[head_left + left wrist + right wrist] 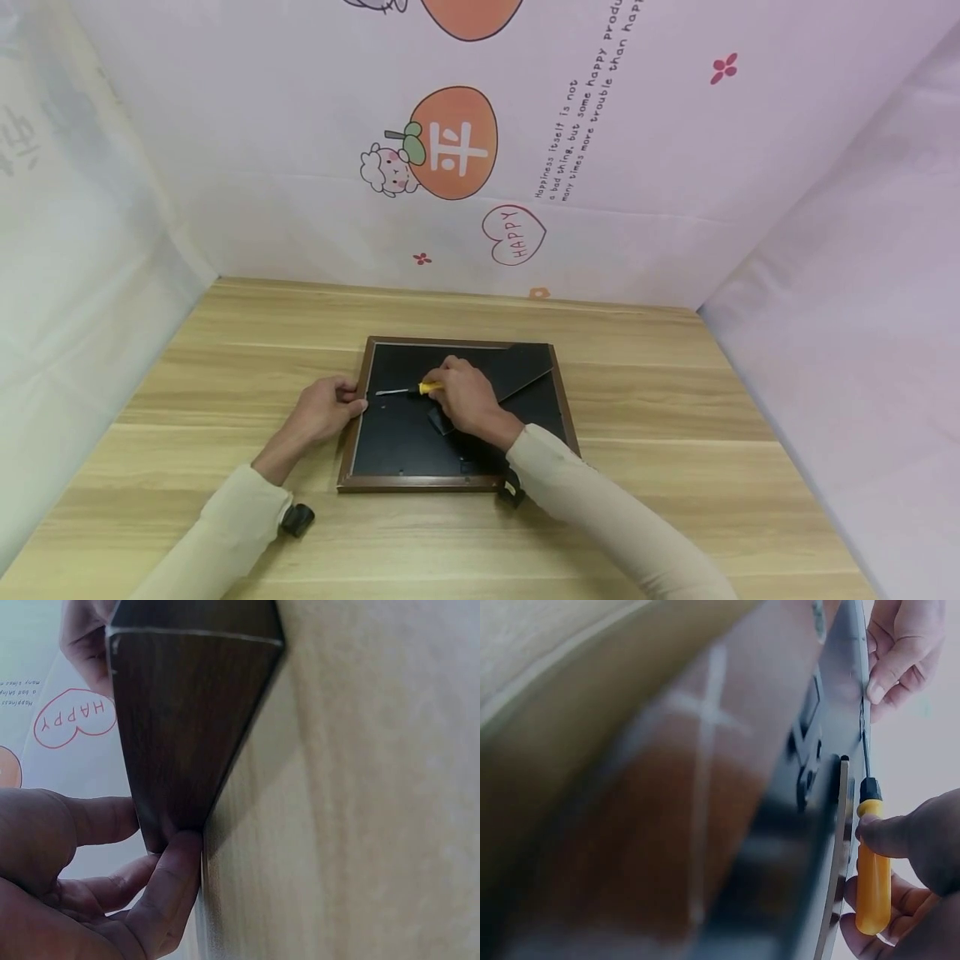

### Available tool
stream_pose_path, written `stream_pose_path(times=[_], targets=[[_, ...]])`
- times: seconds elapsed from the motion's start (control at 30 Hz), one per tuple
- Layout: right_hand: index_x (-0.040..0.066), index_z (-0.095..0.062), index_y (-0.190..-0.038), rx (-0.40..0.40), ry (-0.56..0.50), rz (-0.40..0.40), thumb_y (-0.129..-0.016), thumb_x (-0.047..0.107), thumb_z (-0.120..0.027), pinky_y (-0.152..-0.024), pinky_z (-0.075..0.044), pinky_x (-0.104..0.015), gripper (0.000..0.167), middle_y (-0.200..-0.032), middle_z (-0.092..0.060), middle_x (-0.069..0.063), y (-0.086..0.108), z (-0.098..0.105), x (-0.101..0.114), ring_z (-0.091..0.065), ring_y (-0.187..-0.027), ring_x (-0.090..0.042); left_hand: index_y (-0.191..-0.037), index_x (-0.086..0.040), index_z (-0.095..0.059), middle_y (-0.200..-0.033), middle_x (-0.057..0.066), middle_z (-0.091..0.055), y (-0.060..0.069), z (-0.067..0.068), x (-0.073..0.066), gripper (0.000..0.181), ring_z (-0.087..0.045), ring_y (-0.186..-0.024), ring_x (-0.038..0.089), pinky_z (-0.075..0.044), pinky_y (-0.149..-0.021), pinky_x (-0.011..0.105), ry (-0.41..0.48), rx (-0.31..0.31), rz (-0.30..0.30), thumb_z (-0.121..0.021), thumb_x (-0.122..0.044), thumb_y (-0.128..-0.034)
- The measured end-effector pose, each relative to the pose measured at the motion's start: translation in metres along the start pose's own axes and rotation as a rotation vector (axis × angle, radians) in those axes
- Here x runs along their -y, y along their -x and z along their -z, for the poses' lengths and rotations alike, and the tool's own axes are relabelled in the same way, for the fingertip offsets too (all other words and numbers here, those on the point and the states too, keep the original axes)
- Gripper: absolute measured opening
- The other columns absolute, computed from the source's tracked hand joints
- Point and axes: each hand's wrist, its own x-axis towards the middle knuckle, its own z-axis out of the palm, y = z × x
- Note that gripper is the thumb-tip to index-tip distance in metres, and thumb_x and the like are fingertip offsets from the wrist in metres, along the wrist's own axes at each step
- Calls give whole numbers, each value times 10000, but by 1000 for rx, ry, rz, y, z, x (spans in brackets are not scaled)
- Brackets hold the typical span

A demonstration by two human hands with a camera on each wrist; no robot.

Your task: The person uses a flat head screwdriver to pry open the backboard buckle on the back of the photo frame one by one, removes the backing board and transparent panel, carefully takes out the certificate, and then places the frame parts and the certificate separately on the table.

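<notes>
Behind everything hangs a smooth white sheet [300, 142], softly creased and printed with rounded orange fruit shapes, slanting English lettering and a red outlined heart reading "HAPPY". Below it spreads a flat table [675, 433], its pale yellow-brown surface streaked with long wood grain.

A rectangular picture frame [408, 484] lies back side up near the middle of the table. Its moulding is brown and wood-like, with flat, deep sides; the left wrist view shows a pale line along one corner edge. A dark backing panel [397, 450], flat and dull black, fills it. Across the panel's right half runs a black flap with a thin, straight, lighter edge [843, 825].

My forearms reach in wearing plain cream sleeves [611, 508]. My left hand [321, 408] pinches the frame's left side, thumb over the top edge and fingers against the outer wall. My right hand [467, 398] is above the panel, thumb and fingers clamped on a screwdriver [874, 881]. Its rounded handle is glossy yellow with a black collar; its slim metal shaft lies low over the panel, pointing toward my left hand. I cannot tell whether the tip touches anything.

Smallest is a blocky black device [297, 520] at my left cuff.
</notes>
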Motion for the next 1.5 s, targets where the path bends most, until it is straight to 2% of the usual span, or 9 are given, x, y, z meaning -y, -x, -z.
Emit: stream_pose_path(times=[0.4,0.93,1.2,1.43,1.5], targets=[[172,-719,-1172,18,14,13,-966,215,-638,-803,-556,-299,226,-1105,-640,-41,-3,-1,8,-592,-952,-168,-1241,54,-584,-1163,213,-662,1,0,1,364,-631,-1088,345,-533,-891,438,12,9,-3,-647,-135,-937],[173,-722,-1169,4,24,-4,-959,216,-649,-843,-552,-319,226,-1111,-643,-47,-5,1,8,-591,-972,-179,-1226,56,-597,-1148,211,-666,1,0,1,348,-635,-1077,336,-532,-896,442,13,-4,-6,-652,-123,-932],[170,-722,-1165,-36,34,30,-955,194,-654,-817,-544,-341,222,-1107,-636,-46,-5,0,10,-586,-985,-193,-1216,61,-606,-1121,208,-673,4,0,0,330,-658,-1033,316,-554,-840,413,-1,-15,-42,-649,-105,-934],[137,-705,-1166,-111,-31,81,-973,158,-619,-843,-529,-304,212,-1118,-587,-69,-6,-1,11,-555,-981,-201,-1139,41,-629,-1061,182,-681,4,0,-1,256,-668,-933,250,-546,-740,345,-34,-25,-82,-655,-101,-928],[122,-696,-1173,-102,-91,79,-975,152,-615,-867,-527,-314,216,-1120,-580,-78,-6,-1,9,-564,-990,-202,-1129,35,-631,-1057,176,-681,3,0,-1,249,-662,-924,239,-540,-731,336,-38,-22,-87,-658,-105,-926]])
